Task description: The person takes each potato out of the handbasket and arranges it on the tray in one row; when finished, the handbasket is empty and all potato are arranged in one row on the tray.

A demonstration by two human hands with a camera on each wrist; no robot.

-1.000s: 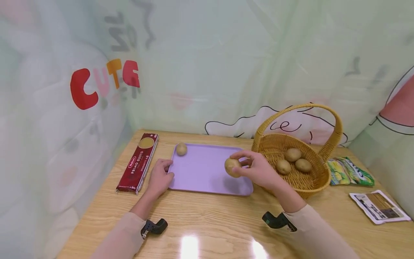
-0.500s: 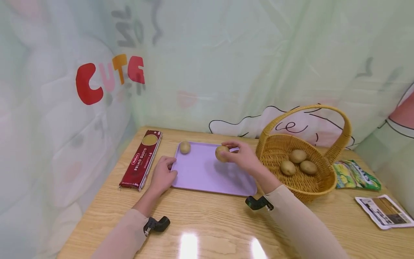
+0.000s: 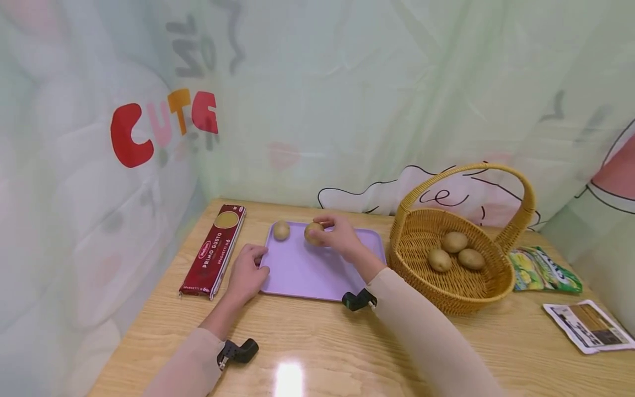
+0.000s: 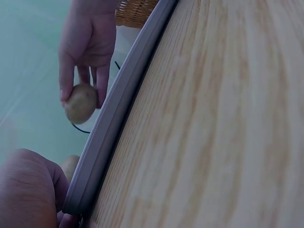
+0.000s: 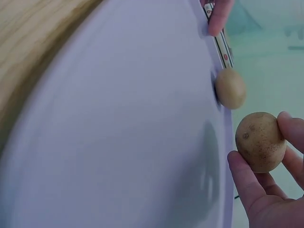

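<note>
My right hand (image 3: 339, 237) pinches a round brown potato (image 5: 260, 141) between thumb and fingers, over the back part of a purple tray (image 3: 302, 273). The left wrist view shows this potato (image 4: 80, 104) held above the tray's rim (image 4: 114, 111). Another potato (image 3: 281, 230) lies in the tray's back left corner, left of the held one. My left hand (image 3: 246, 273) grips the tray's left edge, with curled fingers at its rim; part of that grip is hidden below the rim.
To the right stands a wicker basket (image 3: 412, 275) with a tall handle, holding 3 potatoes (image 3: 455, 242). A red spaghetti pack (image 3: 213, 251) lies left of the tray. A green packet (image 3: 545, 269) and a flat white-edged pack (image 3: 590, 326) lie far right.
My right hand has carried the potato leftward from the tray's right side toward the potato in the back left corner. My left hand has stayed at the tray's left edge.
</note>
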